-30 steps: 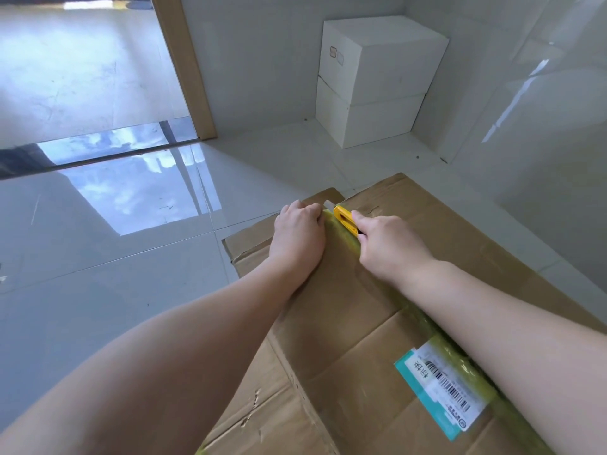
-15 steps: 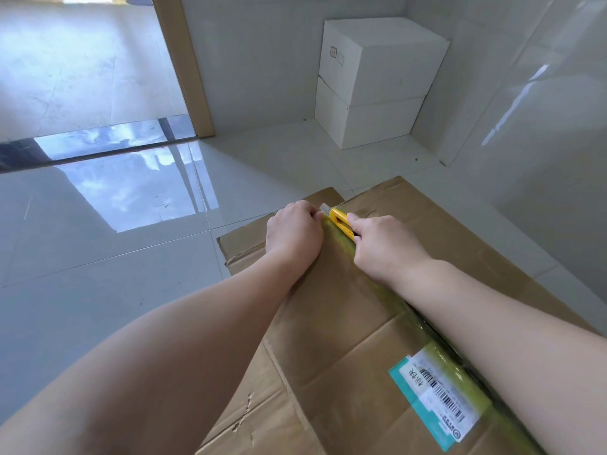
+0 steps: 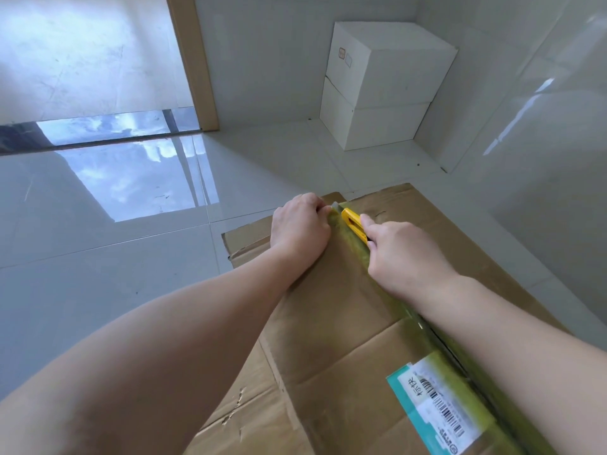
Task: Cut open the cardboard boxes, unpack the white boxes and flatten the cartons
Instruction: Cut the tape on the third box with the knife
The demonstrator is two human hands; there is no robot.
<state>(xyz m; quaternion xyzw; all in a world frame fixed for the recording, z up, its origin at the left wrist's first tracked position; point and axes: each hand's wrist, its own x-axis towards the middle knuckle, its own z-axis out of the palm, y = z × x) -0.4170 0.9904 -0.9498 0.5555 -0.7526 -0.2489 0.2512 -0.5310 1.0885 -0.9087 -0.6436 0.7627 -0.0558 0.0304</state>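
A big brown cardboard box (image 3: pixel 331 330) fills the lower right of the head view, its top seam sealed with yellowish tape (image 3: pixel 353 249) and a teal-edged shipping label (image 3: pixel 437 408) near me. My right hand (image 3: pixel 405 257) grips a yellow box cutter (image 3: pixel 354 223) with its blade at the far end of the taped seam. My left hand (image 3: pixel 300 229) rests on the left flap beside the cutter, fingers curled at the box's far edge. Two white boxes (image 3: pixel 381 90) sit stacked in the far corner.
Glossy pale floor tiles (image 3: pixel 115 257) surround the box. A white wall (image 3: pixel 542 159) runs close along the right. A wooden door frame (image 3: pixel 193 60) stands at the back left, with a dark threshold strip beside it.
The cutter tip and both hands have crept slightly toward the far end of the seam. The view has shifted a little; the box and the white stack stay put.
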